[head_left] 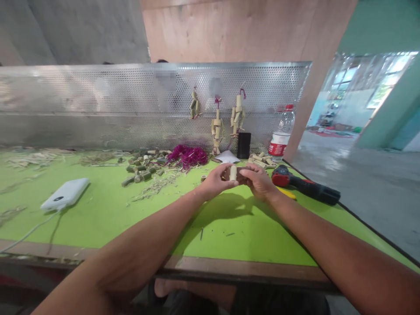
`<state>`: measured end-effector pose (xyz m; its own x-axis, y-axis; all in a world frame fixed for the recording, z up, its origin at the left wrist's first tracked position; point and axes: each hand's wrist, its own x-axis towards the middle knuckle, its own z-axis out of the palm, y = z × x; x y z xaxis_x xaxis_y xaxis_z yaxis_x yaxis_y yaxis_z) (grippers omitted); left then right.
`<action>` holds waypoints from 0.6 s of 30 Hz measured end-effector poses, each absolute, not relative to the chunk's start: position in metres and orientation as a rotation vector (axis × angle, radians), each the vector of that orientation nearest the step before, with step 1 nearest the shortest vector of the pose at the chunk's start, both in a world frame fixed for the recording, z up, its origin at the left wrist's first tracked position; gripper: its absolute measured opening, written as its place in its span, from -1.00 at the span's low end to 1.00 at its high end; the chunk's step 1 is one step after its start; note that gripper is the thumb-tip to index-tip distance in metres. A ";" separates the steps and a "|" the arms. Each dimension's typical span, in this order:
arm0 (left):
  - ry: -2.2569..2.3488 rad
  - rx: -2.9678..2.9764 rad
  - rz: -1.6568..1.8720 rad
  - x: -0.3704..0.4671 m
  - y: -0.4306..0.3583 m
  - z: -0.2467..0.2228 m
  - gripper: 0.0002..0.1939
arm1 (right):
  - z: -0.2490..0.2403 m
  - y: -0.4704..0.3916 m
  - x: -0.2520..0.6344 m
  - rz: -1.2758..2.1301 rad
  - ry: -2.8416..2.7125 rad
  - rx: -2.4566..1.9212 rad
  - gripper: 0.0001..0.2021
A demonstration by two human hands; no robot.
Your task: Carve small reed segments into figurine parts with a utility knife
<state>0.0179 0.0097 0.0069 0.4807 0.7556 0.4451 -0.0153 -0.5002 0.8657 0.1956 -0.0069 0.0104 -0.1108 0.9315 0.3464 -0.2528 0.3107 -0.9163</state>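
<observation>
Just above the middle of the green tabletop point(131, 223), my left hand point(218, 181) grips a short, pale bamboo piece point(233, 173) that stands upright between thumb and fingers. Close by on the right, my right hand point(259, 179) has its thumb and fingers pressed together beside the piece; whatever they may hold is too small to make out. Behind the hands, jointed bamboo figures point(217, 127) with purple string hang on a perforated metal screen point(131, 96). A heap of purple string point(187, 156) lies left of them.
Cut bamboo pieces point(141, 172) and shavings lie at the back left, near a white power bank point(65, 194) with a cable. To the right are a red-and-black power drill point(305, 186), a yellow object point(287, 193), more bamboo pieces point(261, 160) and a bottle point(281, 133).
</observation>
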 end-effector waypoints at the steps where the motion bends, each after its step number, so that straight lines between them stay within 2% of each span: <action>1: 0.592 1.838 1.110 0.018 0.011 0.007 -0.38 | 0.011 -0.008 0.195 1.145 -1.288 -0.702 -0.81; 12: 0.483 1.797 0.965 0.013 0.010 0.010 -0.33 | 0.019 -0.010 0.201 1.033 -1.424 -0.702 -0.83; 18: 0.608 1.870 0.946 0.013 0.009 0.007 -0.27 | 0.022 -0.015 0.196 0.659 -1.628 -0.902 -0.82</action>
<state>0.0134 0.0091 0.0067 0.5820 0.7310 0.3563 0.0207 -0.4513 0.8921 0.1965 -0.0152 0.0218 -0.1017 0.8313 0.5465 0.2174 0.5546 -0.8032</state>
